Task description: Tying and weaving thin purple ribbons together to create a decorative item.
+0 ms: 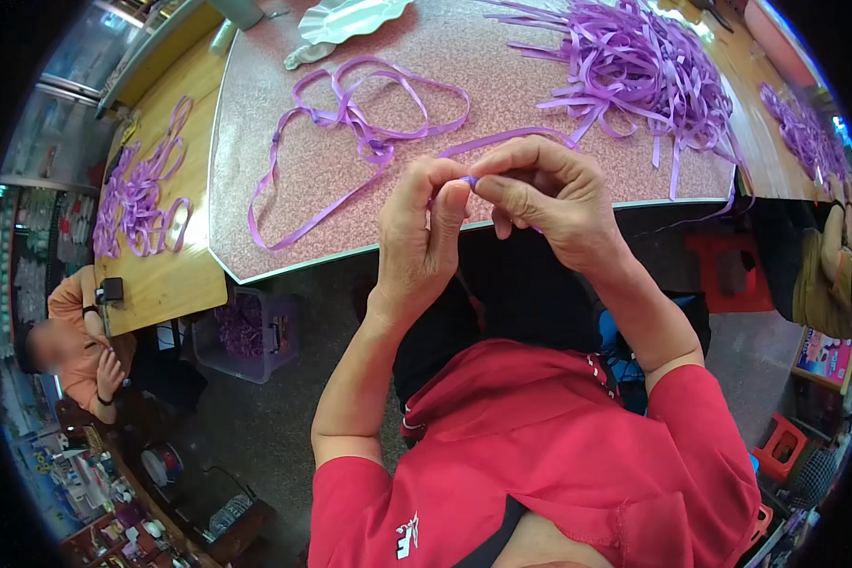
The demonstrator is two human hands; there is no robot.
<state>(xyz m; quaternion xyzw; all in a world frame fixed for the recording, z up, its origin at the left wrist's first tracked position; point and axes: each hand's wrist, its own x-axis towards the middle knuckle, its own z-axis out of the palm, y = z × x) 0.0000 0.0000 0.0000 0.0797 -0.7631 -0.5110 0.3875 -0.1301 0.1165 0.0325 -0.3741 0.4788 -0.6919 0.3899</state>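
My left hand [421,237] and my right hand [544,194] meet at the near edge of a speckled pink table [502,80]. Both pinch the end of a long purple ribbon [350,123] between thumbs and fingertips. The ribbon runs from my fingers back onto the table, where it lies in loose loops. A big heap of cut purple ribbon strips [634,66] lies on the table to the right, some ends hanging over the edge.
A silver leaf-shaped tray [350,17] sits at the table's far side. A wooden table [161,256] on the left holds more purple ribbon loops [142,189]; a person in orange [80,341] sits there. A bin of ribbon [246,331] stands below. Red stools [781,445] stand at right.
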